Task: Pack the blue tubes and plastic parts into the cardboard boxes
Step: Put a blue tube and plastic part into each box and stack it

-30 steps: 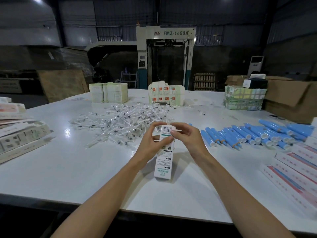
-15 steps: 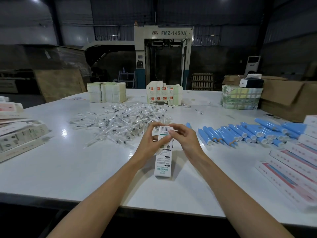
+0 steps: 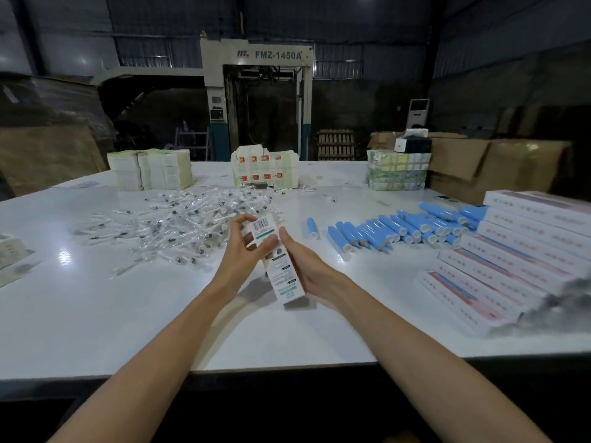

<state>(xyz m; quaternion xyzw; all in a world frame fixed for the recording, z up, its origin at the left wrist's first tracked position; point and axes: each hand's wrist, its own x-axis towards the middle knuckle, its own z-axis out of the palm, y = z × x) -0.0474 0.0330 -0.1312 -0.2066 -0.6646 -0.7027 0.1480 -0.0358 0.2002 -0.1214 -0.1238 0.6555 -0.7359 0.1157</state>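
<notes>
I hold a narrow white cardboard box with green print, tilted, its lower end near the table. My left hand curls round its top end, thumb on the barcode flap. My right hand grips its right side lower down. A row of blue tubes lies on the table to the right, with one single blue tube apart from it. A heap of clear plastic parts lies behind my left hand.
Filled white boxes with red stripes are stacked at the right edge of the white table. Flat carton stacks stand at the back; brown cartons stand far right. Flat cartons lie at the left.
The box has tilted from upright, its lower end swung right. My right hand slid from the top flap down to the box's side. The view has turned left and down.
</notes>
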